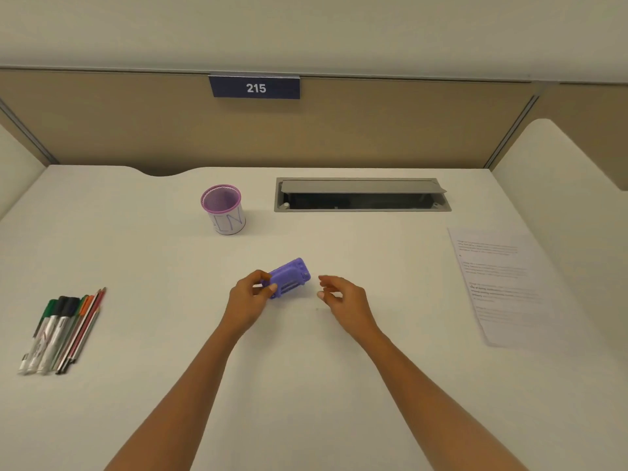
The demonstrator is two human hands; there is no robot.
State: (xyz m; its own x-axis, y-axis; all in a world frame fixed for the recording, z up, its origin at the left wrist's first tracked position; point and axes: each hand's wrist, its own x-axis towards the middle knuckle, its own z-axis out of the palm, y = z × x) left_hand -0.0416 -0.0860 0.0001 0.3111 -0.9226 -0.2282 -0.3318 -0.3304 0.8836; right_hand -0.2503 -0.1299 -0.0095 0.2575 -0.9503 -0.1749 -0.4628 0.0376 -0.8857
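A small purple plastic stapler (291,276) is at the middle of the white desk (306,351). My left hand (249,295) pinches its near left end between thumb and fingers. My right hand (343,297) hovers a short way to the right of the stapler, fingers loosely curled, holding nothing and apart from it. Whether the stapler rests on the desk or is lifted slightly is unclear.
A purple mesh pen cup (223,209) stands behind the hands. Several markers and pencils (63,333) lie at the left. A printed sheet (503,287) lies at the right. An open cable tray (362,195) is set into the desk's back, below partition panels.
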